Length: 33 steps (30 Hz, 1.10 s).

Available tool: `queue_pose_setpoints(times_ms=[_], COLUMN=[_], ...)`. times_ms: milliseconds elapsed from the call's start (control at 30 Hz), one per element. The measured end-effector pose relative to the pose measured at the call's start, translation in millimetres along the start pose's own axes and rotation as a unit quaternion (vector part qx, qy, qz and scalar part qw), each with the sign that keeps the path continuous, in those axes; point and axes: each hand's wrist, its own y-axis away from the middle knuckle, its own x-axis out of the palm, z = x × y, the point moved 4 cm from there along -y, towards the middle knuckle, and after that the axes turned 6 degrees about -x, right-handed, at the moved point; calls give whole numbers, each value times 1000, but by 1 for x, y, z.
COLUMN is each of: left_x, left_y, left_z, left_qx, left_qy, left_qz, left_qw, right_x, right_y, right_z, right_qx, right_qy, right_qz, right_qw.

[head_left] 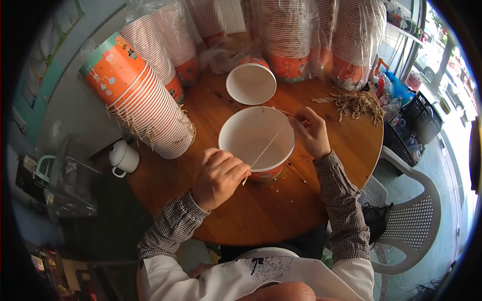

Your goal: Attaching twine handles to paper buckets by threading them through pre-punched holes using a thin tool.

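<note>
White mug: beside the leaning stack, well away from my hands.
Leaning stack: nested orange paper tubs on the wooden worktop, tan ends poking out along the rims; I judge these already strung.
My left hand: thumb and fingers together, pinching a strand at the near rim, a short end hanging below.
Strand: pale and straight, slanting across the mouth toward my other hand; not yet settled around the tub, as I judge it.
Open tub: upright between my hands, white inside; this one looks partway through.
Back tub: just behind it, mouth showing, no strand that I can see.
My right hand: thumb and fingertips together at the right rim, seemingly clamped on the strand's other part; fingers hide the exact grip.
Wrapped stacks: bagged in clear plastic at the back, apparently untouched.
Loose strands: a tan heap near the worktop's right edge, so plenty is left.
</note>
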Motion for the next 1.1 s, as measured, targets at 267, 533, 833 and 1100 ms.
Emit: queue_pose_setpoints(times_ms=[267,533,833,1100], left_x=[3,-114,-228,-173], left_y=[-3,-14,-2,17], left_z=[52,199,316,282], left_qx=[-79,-332,-386,-519], left_qy=[26,288,511,453], left_qz=[-26,-359,-450,-303], left_qw=[996,824,622,659], right_x=[23,10,11,4], right_y=[51,57,58,62], right_z=[22,9,19,18], right_qx=[-36,-14,-30,-51], right_qy=[-108,-85,-52,-28], right_qz=[351,257,272,263], right_qw=[929,962,960,963])
